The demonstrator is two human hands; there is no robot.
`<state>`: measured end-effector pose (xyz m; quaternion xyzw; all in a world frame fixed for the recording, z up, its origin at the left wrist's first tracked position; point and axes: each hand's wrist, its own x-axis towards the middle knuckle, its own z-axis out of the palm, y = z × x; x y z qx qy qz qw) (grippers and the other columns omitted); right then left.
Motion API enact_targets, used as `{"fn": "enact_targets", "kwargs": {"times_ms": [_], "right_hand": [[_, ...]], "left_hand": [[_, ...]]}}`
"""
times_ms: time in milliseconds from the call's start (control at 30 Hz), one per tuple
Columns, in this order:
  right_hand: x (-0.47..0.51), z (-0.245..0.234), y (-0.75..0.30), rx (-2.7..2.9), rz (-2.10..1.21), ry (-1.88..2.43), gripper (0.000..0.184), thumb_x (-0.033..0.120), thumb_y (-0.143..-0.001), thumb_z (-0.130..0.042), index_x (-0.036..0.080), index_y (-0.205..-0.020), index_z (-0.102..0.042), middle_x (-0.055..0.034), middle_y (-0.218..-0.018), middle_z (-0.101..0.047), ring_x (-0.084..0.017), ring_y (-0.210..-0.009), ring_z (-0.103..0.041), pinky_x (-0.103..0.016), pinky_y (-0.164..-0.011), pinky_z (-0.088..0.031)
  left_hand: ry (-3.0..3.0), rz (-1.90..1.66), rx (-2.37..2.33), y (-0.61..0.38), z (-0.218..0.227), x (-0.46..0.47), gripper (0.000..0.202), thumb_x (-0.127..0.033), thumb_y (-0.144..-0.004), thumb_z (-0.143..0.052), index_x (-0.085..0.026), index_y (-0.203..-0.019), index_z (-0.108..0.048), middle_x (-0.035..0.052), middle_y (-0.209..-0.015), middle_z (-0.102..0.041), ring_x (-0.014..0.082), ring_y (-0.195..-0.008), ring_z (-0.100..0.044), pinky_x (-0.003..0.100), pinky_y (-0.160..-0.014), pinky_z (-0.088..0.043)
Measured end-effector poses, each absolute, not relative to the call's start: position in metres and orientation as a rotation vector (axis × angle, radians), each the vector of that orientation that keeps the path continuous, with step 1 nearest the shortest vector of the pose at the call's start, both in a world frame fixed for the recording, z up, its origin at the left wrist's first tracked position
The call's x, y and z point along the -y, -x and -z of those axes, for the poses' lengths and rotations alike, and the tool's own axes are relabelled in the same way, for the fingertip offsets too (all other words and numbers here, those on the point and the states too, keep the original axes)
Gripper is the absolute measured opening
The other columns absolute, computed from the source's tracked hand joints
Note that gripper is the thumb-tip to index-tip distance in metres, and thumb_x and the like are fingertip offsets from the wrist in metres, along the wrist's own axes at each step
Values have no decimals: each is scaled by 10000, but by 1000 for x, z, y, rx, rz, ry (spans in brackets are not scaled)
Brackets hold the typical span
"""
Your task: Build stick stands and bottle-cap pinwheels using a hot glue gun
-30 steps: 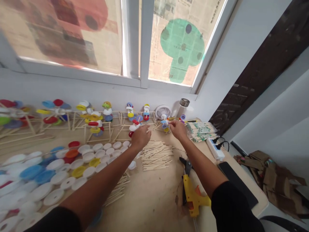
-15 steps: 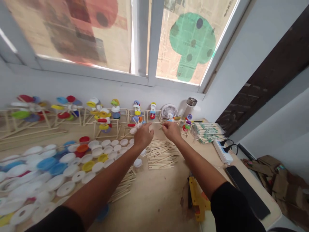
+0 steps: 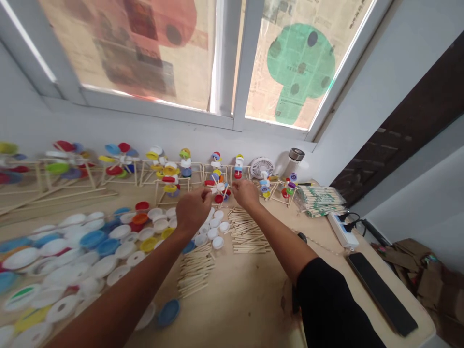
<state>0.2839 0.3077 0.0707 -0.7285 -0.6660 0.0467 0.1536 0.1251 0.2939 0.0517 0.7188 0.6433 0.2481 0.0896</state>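
Observation:
A small wheel of coloured bottle caps (image 3: 219, 187) stands on the table between my two hands. My left hand (image 3: 194, 208) is at its left side, fingers drawn together in a pinch. Close by on the right, my right hand (image 3: 246, 194) has thumb and fingertips pressed together. Whatever thin piece the fingertips may grip is too small to make out. Another cap wheel on sticks (image 3: 265, 184) stands just right of my right hand. Below my hands lie loose wooden sticks (image 3: 250, 232) and small white caps (image 3: 217, 242).
Several cap wheels on stick frames (image 3: 121, 159) line the wall. A fan (image 3: 262, 167) and a bottle (image 3: 294, 164) stand behind. Many loose caps (image 3: 108, 246) cover the left. Packaged sticks (image 3: 321, 199), a power strip (image 3: 342, 229) and a black slab (image 3: 382, 292) lie right.
Both hands have shifted left, now on either side of the cap wheel. My left fingers have closed from a looser pose. The view has turned slightly left; the yellow tool is now hidden.

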Motion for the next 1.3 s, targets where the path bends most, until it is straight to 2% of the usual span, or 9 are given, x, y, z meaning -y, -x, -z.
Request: {"fn": "enact_targets", "kwargs": {"times_ms": [167,433,667,800,933,1100,1200,1300], "right_hand": [[-316,-72,-277,1970,-66,2097,272,248,-952,-517,249,-1102,-745,-84,-1128,-742,-229,-1031,-678,-298,-827,-483],[-326,-77,-270,2096,37,2102,309,285,-994,-445,255,-1085,-738,-78,-1102,-750,-217,-986,-687,-286,-786,-475],[-334,-75,-261,2240,127,2070,283,268,-960,-495,216,-1082,-744,-120,-1143,-735,-242,-1039,-672,-313,-823,-475],[-339,-72,-256,2297,169,2054,273,233,-949,-512,203,-1096,-740,-137,-1144,-734,-250,-1081,-657,-335,-880,-458],[-343,-68,-252,2299,186,2072,281,172,-935,-501,180,-1080,-742,-147,-1131,-739,-260,-1093,-655,-365,-907,-438],[-346,-65,-249,2278,177,2101,277,184,-949,-484,170,-1041,-745,-150,-1099,-752,-248,-1048,-674,-369,-911,-414],[-348,-66,-249,2276,170,2105,263,194,-947,-494,182,-1025,-745,-144,-1089,-756,-241,-1043,-676,-368,-920,-394],[-348,-69,-250,2298,153,2078,232,204,-926,-528,199,-1011,-743,-130,-1085,-759,-240,-1044,-672,-367,-921,-377]], "left_hand": [[-2196,-551,-1948,-114,-41,-309,363,-224,-861,-425,-197,-1022,-750,111,-1033,-760,279,-983,-695,332,-762,-502],[-2283,-339,-1957,-115,-22,-324,412,-152,-872,-351,-141,-1013,-737,167,-1076,-724,304,-974,-695,369,-736,-516],[-2295,-247,-1979,-120,-17,-333,386,-217,-950,-353,-112,-1038,-713,169,-1112,-706,306,-1000,-690,382,-757,-520],[-2268,-193,-2003,-122,-14,-337,289,-304,-978,-469,-121,-1080,-668,114,-1109,-700,225,-972,-682,399,-820,-544],[-2243,-174,-2012,-122,-13,-339,307,-402,-946,-564,-143,-1085,-651,76,-1096,-695,187,-969,-666,414,-867,-547],[-2250,-230,-1995,-121,-13,-340,348,-242,-948,-404,-122,-1048,-714,160,-1059,-729,284,-1007,-690,386,-798,-524],[-2242,-273,-2001,-121,-13,-340,405,-241,-922,-366,-113,-1038,-733,196,-1044,-734,325,-1002,-694,379,-762,-513],[-2231,-314,-2004,-119,-13,-339,417,-247,-915,-355,-127,-1042,-733,192,-1048,-737,325,-1000,-695,373,-755,-506]]}}
